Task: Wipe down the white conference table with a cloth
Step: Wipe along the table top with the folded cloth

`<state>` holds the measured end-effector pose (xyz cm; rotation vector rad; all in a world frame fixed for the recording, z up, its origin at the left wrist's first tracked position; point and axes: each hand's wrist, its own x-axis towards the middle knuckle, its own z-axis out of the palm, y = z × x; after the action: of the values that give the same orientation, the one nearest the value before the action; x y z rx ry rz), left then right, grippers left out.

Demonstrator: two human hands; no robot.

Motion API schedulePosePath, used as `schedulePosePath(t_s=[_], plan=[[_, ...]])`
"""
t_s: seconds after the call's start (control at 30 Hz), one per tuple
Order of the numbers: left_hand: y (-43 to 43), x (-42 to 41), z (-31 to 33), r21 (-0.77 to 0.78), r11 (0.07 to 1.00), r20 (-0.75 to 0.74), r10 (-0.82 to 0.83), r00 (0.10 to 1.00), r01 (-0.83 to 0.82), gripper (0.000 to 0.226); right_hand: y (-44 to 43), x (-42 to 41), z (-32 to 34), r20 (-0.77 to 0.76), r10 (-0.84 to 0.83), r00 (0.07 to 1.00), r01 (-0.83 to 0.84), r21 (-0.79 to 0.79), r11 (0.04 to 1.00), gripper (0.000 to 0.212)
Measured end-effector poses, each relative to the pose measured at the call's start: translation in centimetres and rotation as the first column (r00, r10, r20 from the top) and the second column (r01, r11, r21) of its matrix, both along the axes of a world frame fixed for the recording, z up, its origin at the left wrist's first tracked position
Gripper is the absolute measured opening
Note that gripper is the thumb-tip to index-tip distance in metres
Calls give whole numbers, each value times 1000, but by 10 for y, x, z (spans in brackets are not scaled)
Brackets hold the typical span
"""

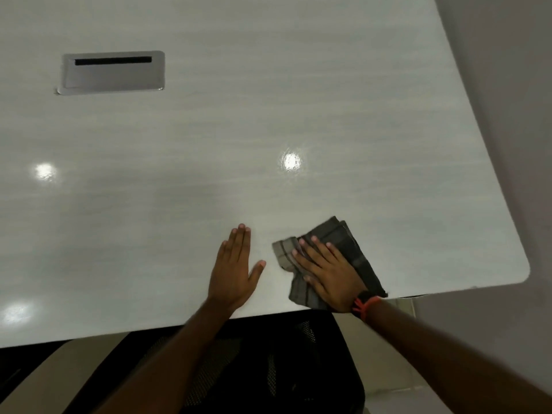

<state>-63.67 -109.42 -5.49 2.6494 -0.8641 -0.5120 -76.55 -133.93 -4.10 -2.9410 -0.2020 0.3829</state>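
Note:
The white conference table (268, 121) fills most of the head view, glossy with light reflections. A folded dark grey checked cloth (352, 243) lies near the table's front edge, toward the right corner. My right hand (328, 273) presses flat on the cloth with fingers straight and spread. My left hand (236, 270) rests flat on the bare tabletop just left of the cloth, fingers straight, thumb out, apart from the cloth. A red band and a dark watch sit on my right wrist.
A grey metal cable hatch (112, 73) with a dark slot is set in the table at the far left. A black mesh chair (268, 363) stands below the front edge. The table's rounded corner (519, 270) is at right, beside a wall.

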Motion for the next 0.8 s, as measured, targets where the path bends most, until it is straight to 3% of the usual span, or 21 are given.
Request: schedulePosePath(t_s=[0.1, 0.23, 0.3, 0.37, 0.43, 0.5, 0.57, 0.63, 0.8], plan=[[-10, -3, 2, 10, 999, -3, 49, 999, -49, 78, -38, 18, 2, -19, -9, 1000, 9, 0, 1000, 59], [-38, 5, -3, -20, 995, 19, 101, 995, -100, 75, -97, 111, 6, 39, -335, 941, 335, 1, 942, 60], [-57, 13, -5, -26, 989, 42, 148, 988, -147, 74, -102, 136, 6, 17, -414, 910, 414, 12, 910, 63], [-76, 18, -5, -28, 976, 49, 217, 975, -216, 72, -90, 115, -2, 29, -325, 945, 325, 1, 946, 64], [-91, 22, -5, -19, 966, 72, 259, 963, -258, 70, -74, 56, -5, 28, -74, 997, 73, 24, 997, 63], [-105, 28, -5, -13, 970, 81, 243, 967, -243, 69, -80, 10, -2, 14, 168, 986, -168, 69, 983, 61], [-119, 35, -5, -24, 979, 82, 202, 976, -200, 68, -110, 15, -3, 25, 270, 963, -271, 84, 959, 59], [-134, 42, -6, -34, 986, 91, 168, 981, -166, 68, -145, 56, -7, 57, 208, 977, -211, 48, 976, 59], [-174, 62, -7, -51, 978, 89, 205, 975, -201, 72, -220, 204, -4, 66, -253, 965, 253, 7, 968, 63]])
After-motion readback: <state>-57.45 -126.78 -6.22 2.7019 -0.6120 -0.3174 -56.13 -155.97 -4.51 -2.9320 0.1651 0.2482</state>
